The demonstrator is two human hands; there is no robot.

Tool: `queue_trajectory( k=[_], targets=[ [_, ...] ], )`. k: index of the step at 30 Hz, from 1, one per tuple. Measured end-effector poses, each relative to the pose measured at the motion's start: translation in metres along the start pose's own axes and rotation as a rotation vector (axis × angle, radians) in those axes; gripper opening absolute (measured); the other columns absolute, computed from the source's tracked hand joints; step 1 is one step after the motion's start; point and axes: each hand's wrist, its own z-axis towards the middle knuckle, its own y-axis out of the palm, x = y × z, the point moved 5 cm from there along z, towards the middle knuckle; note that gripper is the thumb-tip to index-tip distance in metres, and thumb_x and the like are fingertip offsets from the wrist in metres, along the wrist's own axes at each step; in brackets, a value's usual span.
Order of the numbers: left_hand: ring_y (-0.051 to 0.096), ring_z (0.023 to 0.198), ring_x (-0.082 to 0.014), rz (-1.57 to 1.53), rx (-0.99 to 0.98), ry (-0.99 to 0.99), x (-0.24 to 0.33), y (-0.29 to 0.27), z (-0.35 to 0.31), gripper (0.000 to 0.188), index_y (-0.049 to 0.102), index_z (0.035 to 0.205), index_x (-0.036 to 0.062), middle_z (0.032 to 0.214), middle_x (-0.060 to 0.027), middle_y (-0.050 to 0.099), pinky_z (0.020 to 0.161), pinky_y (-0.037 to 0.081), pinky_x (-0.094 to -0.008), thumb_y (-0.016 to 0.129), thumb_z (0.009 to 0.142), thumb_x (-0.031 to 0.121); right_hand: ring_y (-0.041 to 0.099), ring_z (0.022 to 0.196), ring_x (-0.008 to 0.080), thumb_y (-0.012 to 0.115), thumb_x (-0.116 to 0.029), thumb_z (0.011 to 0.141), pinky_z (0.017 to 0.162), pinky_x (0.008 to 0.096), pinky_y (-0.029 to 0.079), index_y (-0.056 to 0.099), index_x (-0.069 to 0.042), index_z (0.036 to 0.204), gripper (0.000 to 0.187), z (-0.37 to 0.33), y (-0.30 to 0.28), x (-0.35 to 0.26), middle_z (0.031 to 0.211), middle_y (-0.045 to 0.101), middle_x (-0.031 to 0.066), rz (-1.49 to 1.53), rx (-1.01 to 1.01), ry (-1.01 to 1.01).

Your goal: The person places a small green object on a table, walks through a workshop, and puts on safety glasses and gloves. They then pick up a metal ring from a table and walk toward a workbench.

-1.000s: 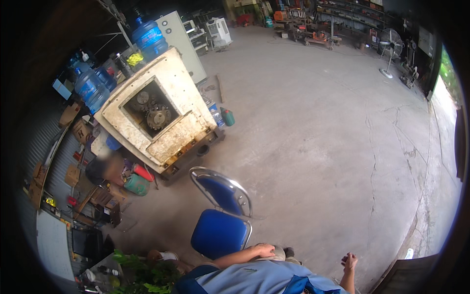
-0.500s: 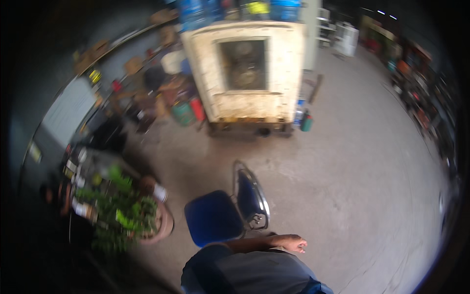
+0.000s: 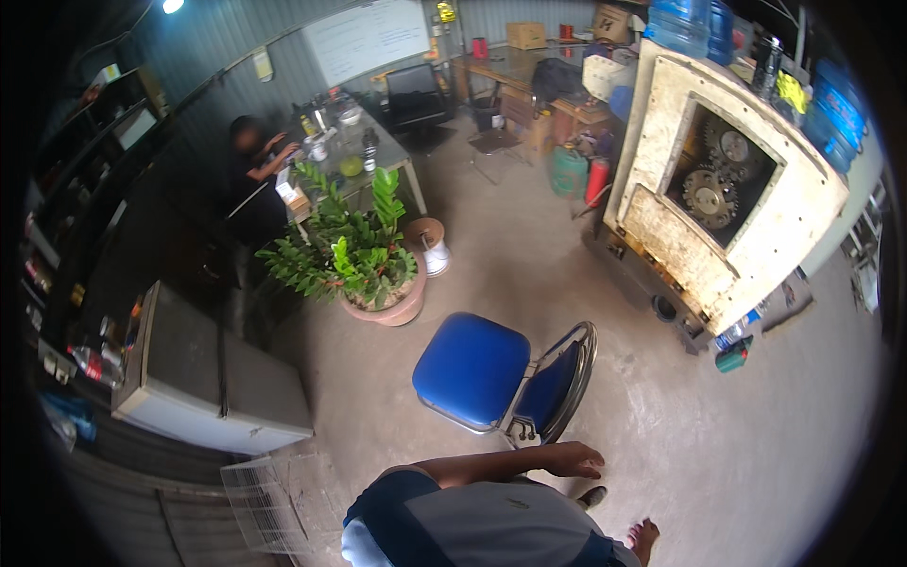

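And there, at five o'clock from the middle of the view, the left hand (image 3: pixel 574 460) was held out, its fingers slightly apart, nothing gripped! Farther out on that same line, the right hand (image 3: pixel 644 540) was carried low beside the shirt (image 3: pixel 515 515), fingers parted, nothing held. The blue chair (image 3: pixel 472 369) was spotted at six o'clock, its backrest set at twelve from the left hand; whether it was touched could not be told. From the chair, a potted plant (image 3: pixel 359 260) was seen at eleven o'clock, and a pale machine (image 3: pixel 792 210), gears (image 3: pixel 709 198) exposed, at two!
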Motion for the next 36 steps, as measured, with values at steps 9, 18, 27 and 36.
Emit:
queue_trajectory(
  k=[9, 18, 27, 36],
  targets=[
    [0.061, 0.111, -0.0312, 0.164, 0.319, -0.151, 0.019, 0.008, 0.078, 0.051, 0.059, 0.126, 0.0035, 0.121, -0.0170, 0.063, 0.095, 0.047, -0.0408, 0.060, 0.094, 0.043, 0.063, 0.066, 0.0196, 0.064, -0.023, 0.088, 0.054, 0.0331, 0.051, 0.059, -0.004, 0.111, 0.030, 0.013, 0.147, -0.107, 0.078, 0.064, 0.0093, -0.678, -0.936, -0.231],
    [0.059, 0.108, -0.0361, 0.220, 0.435, -0.290, 0.052, 0.025, 0.131, 0.053, 0.055, 0.125, 0.0033, 0.115, -0.0193, 0.062, 0.092, 0.046, -0.0441, 0.061, 0.090, 0.043, 0.065, 0.069, 0.0211, 0.063, -0.024, 0.088, 0.058, 0.0342, 0.052, 0.062, -0.002, 0.104, 0.027, 0.164, 0.075, -0.224, 0.081, 0.066, 0.0111, -0.838, -0.586, -0.115],
    [0.055, 0.115, -0.0341, 0.228, 0.657, -0.279, 0.043, 0.028, 0.064, 0.048, 0.058, 0.124, 0.0048, 0.122, -0.0169, 0.060, 0.097, 0.043, -0.0429, 0.062, 0.091, 0.039, 0.067, 0.072, 0.0226, 0.062, -0.025, 0.087, 0.062, 0.0353, 0.053, 0.064, -0.001, 0.097, 0.026, 0.198, 0.122, -0.233, 0.084, 0.068, 0.0128, -0.816, -0.581, -0.242],
    [0.057, 0.114, -0.0342, 0.103, 0.549, -0.244, 0.007, 0.074, 0.028, 0.048, 0.060, 0.122, 0.0049, 0.121, -0.0170, 0.062, 0.098, 0.043, -0.0424, 0.062, 0.091, 0.040, 0.069, 0.070, 0.0172, 0.063, -0.014, 0.091, 0.054, 0.0284, 0.051, 0.067, -0.002, 0.107, 0.020, 0.012, 0.185, -0.181, 0.085, 0.070, 0.0082, -0.865, -1.100, -0.450]
  ],
)
